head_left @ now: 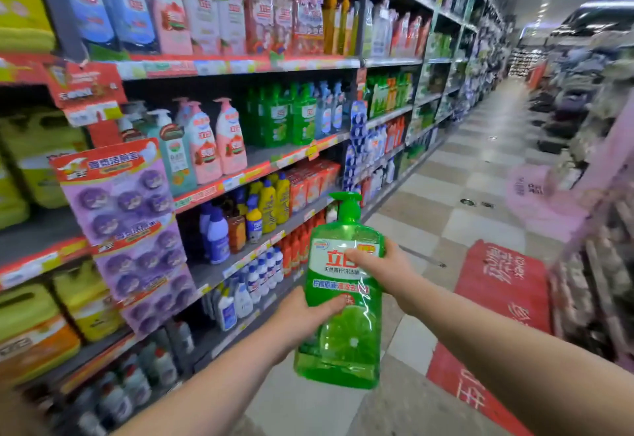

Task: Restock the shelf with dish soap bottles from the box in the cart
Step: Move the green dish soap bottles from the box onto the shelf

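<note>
Supermarket aisle, stocked shelf left, purple hanging packs near; left hand, right hand grip green bottle.

Green bottle, checkered floor

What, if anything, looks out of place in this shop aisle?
Nothing looks spilled or broken. A crumpled pink bag seems to lie on the floor at the right; the green bottle is held tilted by the left hand and right hand.
</note>
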